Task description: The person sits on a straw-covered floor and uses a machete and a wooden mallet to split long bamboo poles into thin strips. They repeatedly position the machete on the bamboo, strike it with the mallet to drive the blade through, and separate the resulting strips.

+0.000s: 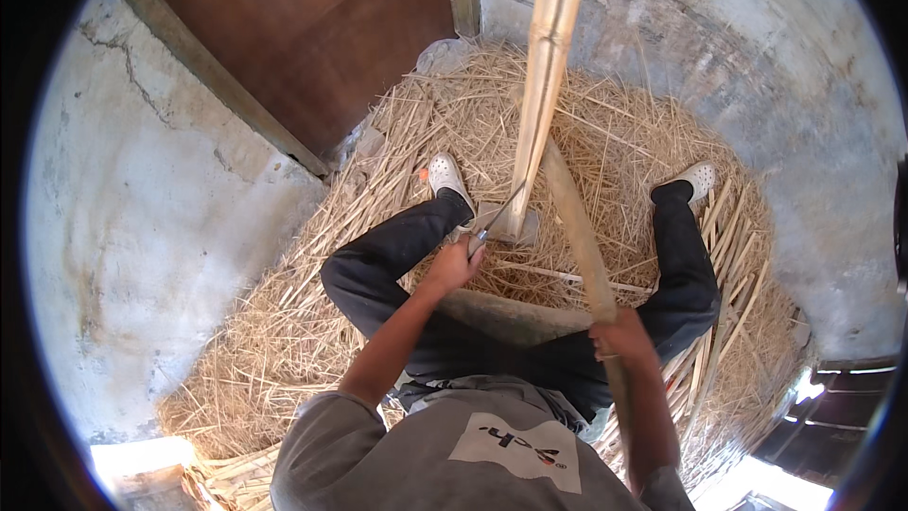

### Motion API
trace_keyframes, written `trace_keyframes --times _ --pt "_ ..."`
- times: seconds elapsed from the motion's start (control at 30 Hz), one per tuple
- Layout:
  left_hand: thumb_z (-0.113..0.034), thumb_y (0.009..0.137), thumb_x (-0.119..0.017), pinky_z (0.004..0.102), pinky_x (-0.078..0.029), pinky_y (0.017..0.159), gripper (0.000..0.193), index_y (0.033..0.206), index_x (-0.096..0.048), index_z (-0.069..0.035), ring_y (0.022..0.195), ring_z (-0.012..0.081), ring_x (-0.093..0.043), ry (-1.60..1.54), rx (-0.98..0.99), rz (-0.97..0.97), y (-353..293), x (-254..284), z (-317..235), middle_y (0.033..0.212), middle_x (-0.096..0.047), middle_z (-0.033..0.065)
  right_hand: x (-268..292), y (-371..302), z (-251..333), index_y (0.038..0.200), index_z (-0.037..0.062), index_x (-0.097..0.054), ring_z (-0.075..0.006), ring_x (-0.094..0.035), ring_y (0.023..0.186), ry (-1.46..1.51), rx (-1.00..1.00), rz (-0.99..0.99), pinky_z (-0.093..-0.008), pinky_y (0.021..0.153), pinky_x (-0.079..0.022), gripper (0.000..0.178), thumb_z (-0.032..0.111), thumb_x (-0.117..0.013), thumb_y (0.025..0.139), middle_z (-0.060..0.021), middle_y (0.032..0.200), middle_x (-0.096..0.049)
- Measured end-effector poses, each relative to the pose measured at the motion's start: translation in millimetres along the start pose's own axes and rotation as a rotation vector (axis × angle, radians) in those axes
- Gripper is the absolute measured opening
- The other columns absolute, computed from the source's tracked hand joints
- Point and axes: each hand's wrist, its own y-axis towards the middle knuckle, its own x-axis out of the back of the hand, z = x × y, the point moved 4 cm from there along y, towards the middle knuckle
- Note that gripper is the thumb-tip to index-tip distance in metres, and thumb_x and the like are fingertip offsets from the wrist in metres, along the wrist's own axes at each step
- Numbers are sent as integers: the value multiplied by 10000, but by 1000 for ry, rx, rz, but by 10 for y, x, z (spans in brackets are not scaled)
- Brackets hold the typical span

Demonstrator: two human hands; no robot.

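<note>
My left hand (452, 267) is closed round the handle of a knife (479, 240). Its thin dark blade points away from me and reaches the lower part of a pale bamboo pole (544, 61). That pole stands nearly upright between my feet, its foot on a small flat block (531, 227), and its top runs out of view. My right hand (624, 336) grips a long, light-brown wooden stick (579, 237). The stick slants away from me toward the pole, where its far end comes close to it; whether they touch I cannot tell.
Loose straw and thin shavings (624, 147) cover the floor. Split strips (733, 255) lie to the right. I sit on a low grey seat (511, 314), knees apart. Plastered walls (151, 208) stand left and right, with a brown door (312, 28) at the far left.
</note>
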Motion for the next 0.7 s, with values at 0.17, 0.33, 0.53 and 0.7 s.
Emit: trace_keyframes --times 0.17,0.33,0.53,0.7 --pt "-315 904 -592 564 -499 671 404 1033 -540 65 738 498 -624 -7 16 -39 -63 -137 47 777 -633 310 554 -864 973 959 -2 -622 -125 -557 481 -25 225 -353 -265 454 -464 255 -11 -631 704 -48 632 -585" --pt "-307 904 -593 565 -499 666 389 1006 -537 65 727 492 -624 8 77 20 -151 -57 -67 766 -627 316 735 -762 1323 844 -44 -565 -157 -624 541 -139 391 -613 -308 476 -480 183 45 -670 723 -88 631 -610" --pt "-314 905 -587 572 -499 672 386 991 -539 59 720 489 -624 35 73 66 -254 -205 17 760 -628 309 -176 642 -454 785 -94 -569 -203 -585 445 -292 -53 -34 -355 411 -511 203 49 -698 720 -99 581 -564" --pt "-317 903 -584 571 -500 672 377 977 -535 49 725 490 -624 30 110 37 -306 -336 219 754 -629 306 124 269 20 821 -48 -601 -181 -572 437 -73 -71 43 -323 396 -501 166 26 -696 707 -83 587 -569"
